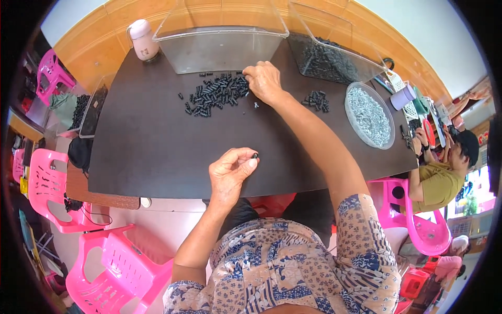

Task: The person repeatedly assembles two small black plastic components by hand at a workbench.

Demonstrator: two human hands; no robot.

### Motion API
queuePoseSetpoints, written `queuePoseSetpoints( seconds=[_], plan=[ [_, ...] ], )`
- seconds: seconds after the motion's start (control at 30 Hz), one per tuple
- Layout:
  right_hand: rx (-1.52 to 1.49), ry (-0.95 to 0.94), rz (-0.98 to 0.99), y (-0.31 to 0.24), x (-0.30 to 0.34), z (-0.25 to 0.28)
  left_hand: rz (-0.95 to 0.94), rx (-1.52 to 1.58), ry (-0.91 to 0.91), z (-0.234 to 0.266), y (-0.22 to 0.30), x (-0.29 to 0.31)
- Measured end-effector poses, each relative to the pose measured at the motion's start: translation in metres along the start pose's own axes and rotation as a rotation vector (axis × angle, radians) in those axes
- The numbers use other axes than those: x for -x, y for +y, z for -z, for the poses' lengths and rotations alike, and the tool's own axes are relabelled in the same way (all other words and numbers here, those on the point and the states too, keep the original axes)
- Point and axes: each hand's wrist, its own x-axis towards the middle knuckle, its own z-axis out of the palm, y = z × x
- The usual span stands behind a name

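Note:
My left hand [230,171] is closed above the near part of the dark table [157,152]. Between its thumb and forefinger sits a small black plastic piece [255,155]. Further off, my right hand [264,81] reaches to the right edge of a loose pile of small black cylindrical pieces [217,95]. Its fingers are bent together, and whatever lies between them is hidden. Just below that hand a tiny silvery screw-like part [256,105] lies alone. To its right is a smaller heap of black pieces [316,101].
A round clear tub of silvery metal parts [368,116] stands at the right. Behind the pile is a clear plastic bin [225,49]; another bin [334,60] holds black pieces. A pink bottle [143,41] stands far left. A person [442,175] works at the right, beside pink chairs.

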Motion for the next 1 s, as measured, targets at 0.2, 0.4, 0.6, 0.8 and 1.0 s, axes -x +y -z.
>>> queuePoseSetpoints(
  seconds=[0.2, 0.4, 0.6, 0.8, 1.0],
  plan=[
    [0.106, -0.032, 0.08, -0.01, -0.007, -0.006, -0.016, -0.054, 0.01, -0.001, 0.002, -0.001],
    [0.025, -0.006, 0.026, -0.004, 0.007, 0.006, -0.016, -0.072, 0.012, -0.002, 0.002, -0.003],
    [-0.279, 0.163, -0.009, -0.014, 0.059, 0.041, -0.027, -0.08, 0.005, -0.002, 0.002, 0.0],
    [-1.093, -0.051, -0.462, -0.035, 0.119, 0.098, 0.052, -0.099, -0.033, -0.01, 0.011, 0.003],
    [-1.346, -0.07, -0.613, -0.066, 0.15, 0.13, 0.02, -0.061, -0.043, -0.023, 0.012, 0.006]
  ],
)
